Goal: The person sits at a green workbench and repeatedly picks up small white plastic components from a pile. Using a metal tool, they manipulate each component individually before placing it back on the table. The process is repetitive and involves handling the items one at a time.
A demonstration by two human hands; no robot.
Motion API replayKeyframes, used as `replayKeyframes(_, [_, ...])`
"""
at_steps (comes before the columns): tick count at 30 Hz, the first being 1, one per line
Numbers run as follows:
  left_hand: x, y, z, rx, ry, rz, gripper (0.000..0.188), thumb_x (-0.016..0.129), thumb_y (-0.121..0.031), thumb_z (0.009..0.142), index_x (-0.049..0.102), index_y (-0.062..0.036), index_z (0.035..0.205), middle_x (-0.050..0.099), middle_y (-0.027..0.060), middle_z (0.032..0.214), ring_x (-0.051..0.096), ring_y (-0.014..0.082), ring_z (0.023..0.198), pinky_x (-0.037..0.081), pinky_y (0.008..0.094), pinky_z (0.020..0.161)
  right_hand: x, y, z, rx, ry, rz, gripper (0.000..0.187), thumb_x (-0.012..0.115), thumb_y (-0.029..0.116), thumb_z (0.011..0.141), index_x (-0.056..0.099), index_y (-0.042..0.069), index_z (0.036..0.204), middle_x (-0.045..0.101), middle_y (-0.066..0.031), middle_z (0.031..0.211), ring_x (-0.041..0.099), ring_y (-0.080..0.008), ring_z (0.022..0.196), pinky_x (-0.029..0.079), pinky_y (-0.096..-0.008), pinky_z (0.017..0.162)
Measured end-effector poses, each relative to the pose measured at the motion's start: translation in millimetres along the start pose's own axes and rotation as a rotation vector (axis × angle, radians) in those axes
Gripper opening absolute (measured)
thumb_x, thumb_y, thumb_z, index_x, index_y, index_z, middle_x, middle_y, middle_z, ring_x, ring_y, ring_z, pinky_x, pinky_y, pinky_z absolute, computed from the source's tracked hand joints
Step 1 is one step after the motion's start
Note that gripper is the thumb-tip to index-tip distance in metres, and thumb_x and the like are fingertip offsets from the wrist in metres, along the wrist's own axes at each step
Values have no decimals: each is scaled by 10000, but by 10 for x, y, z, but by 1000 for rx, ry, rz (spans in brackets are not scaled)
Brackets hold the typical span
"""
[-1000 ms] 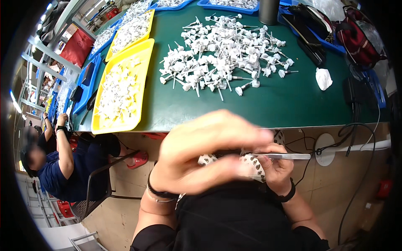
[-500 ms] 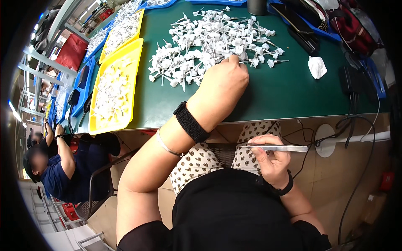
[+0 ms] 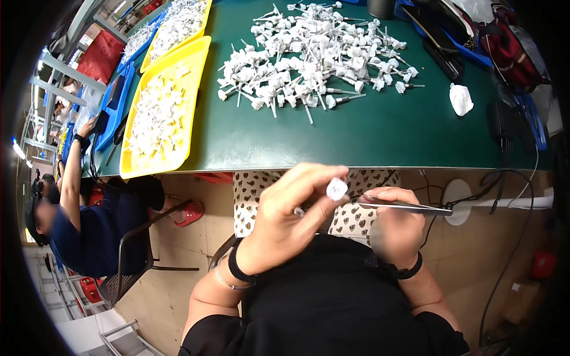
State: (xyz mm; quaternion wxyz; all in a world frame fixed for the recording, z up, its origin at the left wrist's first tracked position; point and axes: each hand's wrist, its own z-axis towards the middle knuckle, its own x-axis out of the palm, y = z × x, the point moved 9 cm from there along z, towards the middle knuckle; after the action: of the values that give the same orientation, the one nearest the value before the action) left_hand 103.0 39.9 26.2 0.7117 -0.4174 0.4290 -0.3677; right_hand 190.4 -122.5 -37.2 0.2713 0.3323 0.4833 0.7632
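Above my lap, my left hand (image 3: 284, 216) pinches a small white plastic part (image 3: 336, 189) between thumb and fingertips, with its pale end turned upward. Close by on the right, my right hand (image 3: 399, 228) grips a pair of metal tweezers (image 3: 409, 205), whose tips point left toward the white part. Whether the tips touch the part I cannot tell. On the green table (image 3: 261, 142) beyond my hands lies a loose pile of white plastic parts with thin stems (image 3: 314, 59).
A yellow tray (image 3: 199, 80) of small white parts stands at the left, another behind it. A crumpled white tissue (image 3: 461, 99), black cables (image 3: 503, 127) and a dark red bag (image 3: 510, 50) lie to the right. A seated co-worker (image 3: 107, 231) is at the far left.
My left hand has come back from the pile to above my lap, now holding a white plastic part. My right hand stays beside it with the tweezers, slightly farther right.
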Motion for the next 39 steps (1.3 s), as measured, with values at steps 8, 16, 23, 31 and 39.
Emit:
replayKeyframes(8, [244,1084,-698,-281,-100,-207,90,726,-42,943,730,11,1014,696,92,1022,679,136,884,562,265,749,289,-306,-80,228,107,63,211,661,-26,973,617,-61,1177,710,-170,1131,715,-224,1055,588,-342,950])
replayKeyframes(16, [222,1283,-770,-266,-199,-247,92,744,48,877,715,54,964,679,82,975,691,118,783,567,244,671,397,-599,-247,263,106,-66,242,667,-49,960,621,-33,1197,696,-140,1154,700,-184,1063,580,-288,924])
replayKeyframes(23, [205,1337,-803,-306,-194,-257,65,750,-13,912,715,20,956,681,64,961,643,102,819,534,239,708,415,-617,-236,199,98,-227,179,694,-25,953,663,-22,1130,709,-114,1096,690,-142,935,561,-265,818])
replayKeyframes(31, [213,1336,-798,-269,-193,-168,60,753,-5,905,716,20,945,685,77,960,649,109,774,539,246,661,438,-622,-202,137,107,-361,149,708,-13,948,675,-21,1093,725,-97,992,687,-128,869,558,-256,775])
replayKeyframes(39, [223,1329,-788,-248,-188,-103,58,757,-14,905,720,19,936,690,82,940,653,120,766,540,255,651,431,-668,-199,219,77,-318,107,683,-16,966,655,-30,1068,721,-95,972,706,-136,877,565,-252,774])
